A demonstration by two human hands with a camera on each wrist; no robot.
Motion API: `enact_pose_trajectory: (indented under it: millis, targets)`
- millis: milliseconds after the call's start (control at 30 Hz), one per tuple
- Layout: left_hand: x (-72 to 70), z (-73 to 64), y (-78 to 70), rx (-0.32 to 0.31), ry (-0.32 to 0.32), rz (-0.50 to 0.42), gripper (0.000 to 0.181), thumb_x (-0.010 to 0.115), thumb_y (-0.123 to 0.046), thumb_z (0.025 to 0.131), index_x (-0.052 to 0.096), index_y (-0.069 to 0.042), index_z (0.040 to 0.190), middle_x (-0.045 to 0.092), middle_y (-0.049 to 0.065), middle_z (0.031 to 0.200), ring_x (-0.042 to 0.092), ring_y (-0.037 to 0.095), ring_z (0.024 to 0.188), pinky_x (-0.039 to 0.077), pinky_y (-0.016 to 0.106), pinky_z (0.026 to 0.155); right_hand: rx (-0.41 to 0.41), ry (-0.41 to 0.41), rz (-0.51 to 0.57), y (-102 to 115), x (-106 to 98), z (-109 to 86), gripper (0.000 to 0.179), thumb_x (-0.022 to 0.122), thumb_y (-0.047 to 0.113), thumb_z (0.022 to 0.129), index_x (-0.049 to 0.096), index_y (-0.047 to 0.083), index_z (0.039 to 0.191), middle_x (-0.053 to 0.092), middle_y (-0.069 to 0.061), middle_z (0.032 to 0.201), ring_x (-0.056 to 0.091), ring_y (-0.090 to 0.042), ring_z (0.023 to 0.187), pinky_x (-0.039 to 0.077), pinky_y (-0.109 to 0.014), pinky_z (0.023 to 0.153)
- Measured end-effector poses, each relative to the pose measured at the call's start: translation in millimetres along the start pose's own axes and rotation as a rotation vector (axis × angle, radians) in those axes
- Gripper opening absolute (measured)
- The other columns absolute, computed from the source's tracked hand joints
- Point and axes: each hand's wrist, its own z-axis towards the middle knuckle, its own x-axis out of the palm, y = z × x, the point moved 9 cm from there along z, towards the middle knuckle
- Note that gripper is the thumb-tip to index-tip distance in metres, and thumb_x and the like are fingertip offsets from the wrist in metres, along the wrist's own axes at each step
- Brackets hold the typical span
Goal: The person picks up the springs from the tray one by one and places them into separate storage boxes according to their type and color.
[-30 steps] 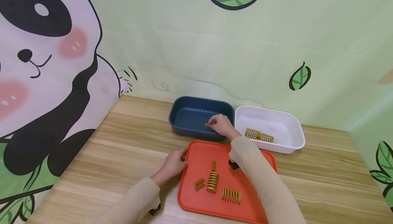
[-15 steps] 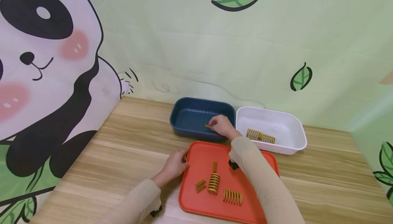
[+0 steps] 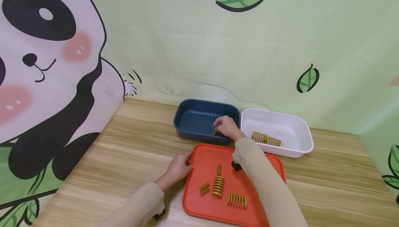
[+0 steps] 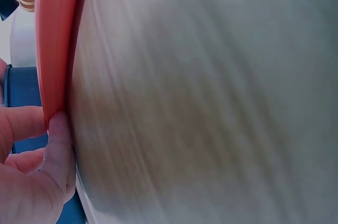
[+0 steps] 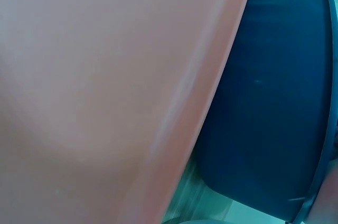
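Note:
Over the near right part of a dark blue bin (image 3: 196,118), my right hand (image 3: 226,127) pinches a small gold coil spring (image 3: 214,132), mostly hidden by the fingers. My left hand (image 3: 177,167) grips the left rim of a red tray (image 3: 199,157); thumb and finger meet at that rim in the left wrist view. Lying on the tray are a thin spring (image 3: 219,170) end to end with a thick spring (image 3: 218,187), another thick spring (image 3: 237,200), and a close group of small springs (image 3: 204,189). The right wrist view shows tray and bin, with only a sliver of hand.
To the right of the blue bin stands a white bin (image 3: 290,130) holding thick springs (image 3: 266,138) along its near wall. Both bins are behind the tray on a wooden table (image 3: 134,140). A printed cloth wall (image 3: 174,47) rises behind the table.
The small spring in my right hand has turned from lying sideways to pointing downward, and less of it shows. My left hand stays at the tray. The whole view has shifted slightly.

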Motion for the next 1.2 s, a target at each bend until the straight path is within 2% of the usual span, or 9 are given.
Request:
enact_pose_trajectory:
  millis: [300,533,933,1200]
  targets:
    - [0.9,-0.5,0.5,-0.01,0.011,-0.015,0.051,0.065,0.002,0.069,0.05,0.008,0.118,0.056,0.006,0.069,0.049,0.014,0.063,0.04,0.023,0.058,0.063,0.004,0.103,-11.1,1.3,4.6,0.02,0.058,0.001,0.078,0.064,0.0,0.097,0.063,-0.013,0.095,0.057,-0.023,0.083,0.049,-0.033,0.074]
    - [1.4,0.0,0.4,-0.018,0.022,-0.01,0.05,0.065,0.002,0.07,0.05,0.009,0.118,0.056,0.007,0.07,0.048,0.014,0.063,0.04,0.023,0.057,0.077,-0.003,0.141,-11.5,1.2,4.1,0.022,0.056,-0.001,0.078,0.063,-0.001,0.099,0.062,-0.015,0.096,0.059,-0.024,0.077,0.049,-0.031,0.07]
    - [1.8,-0.3,1.7,-0.03,0.026,-0.008,0.051,0.065,0.003,0.07,0.05,0.008,0.119,0.056,0.008,0.072,0.049,0.015,0.065,0.041,0.023,0.058,0.097,-0.007,0.131,-11.6,2.4,4.1,0.026,0.05,-0.004,0.077,0.061,-0.003,0.101,0.061,-0.016,0.092,0.059,-0.024,0.072,0.049,-0.03,0.066]
    - [1.2,0.1,1.2,-0.021,0.018,-0.013,0.051,0.065,0.003,0.07,0.05,0.009,0.118,0.055,0.007,0.07,0.049,0.014,0.064,0.04,0.023,0.058,0.095,-0.012,0.106,-11.6,2.5,4.6,0.021,0.054,-0.003,0.077,0.064,-0.004,0.096,0.063,-0.016,0.091,0.059,-0.02,0.071,0.05,-0.031,0.069]
